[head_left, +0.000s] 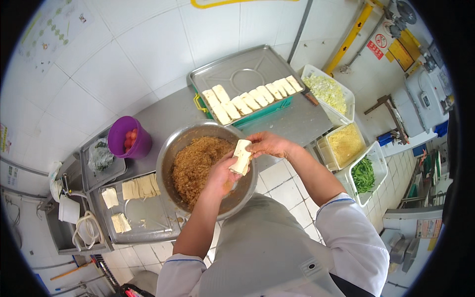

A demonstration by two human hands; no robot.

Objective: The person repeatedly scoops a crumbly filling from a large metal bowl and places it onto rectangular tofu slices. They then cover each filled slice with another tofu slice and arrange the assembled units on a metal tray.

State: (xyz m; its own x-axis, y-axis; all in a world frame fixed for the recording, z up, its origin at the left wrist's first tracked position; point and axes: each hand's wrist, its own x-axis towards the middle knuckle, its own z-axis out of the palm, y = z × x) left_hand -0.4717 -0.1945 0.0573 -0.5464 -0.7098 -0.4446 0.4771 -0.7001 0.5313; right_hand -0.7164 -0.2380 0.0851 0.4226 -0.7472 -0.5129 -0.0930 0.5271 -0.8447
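Note:
Over the right rim of a large steel bowl (165, 163), both my hands hold a pale, cream-coloured roll (241, 157) that looks like a wrapped sheet of bean curd or dough. My left hand (221, 174) grips it from the left, with the fingers behind it. The fingers of my right hand (269, 144) are closed on its upper right side. Brown, crumbly filling (200, 161) lies in the bowl beneath. Beyond the bowl, a steel tray (232, 74) bears several finished-looking pale rolls (257, 95) in a row along its near edge.
Another tray (148, 218) at the left holds pale flat sheets (140, 187). A purple bucket (129, 143) with red items stands behind it. To the right are tubs of shredded pale vegetable (324, 91), yellow shreds (345, 146) and green leaves (363, 175). A hose (88, 230) hangs at the sink.

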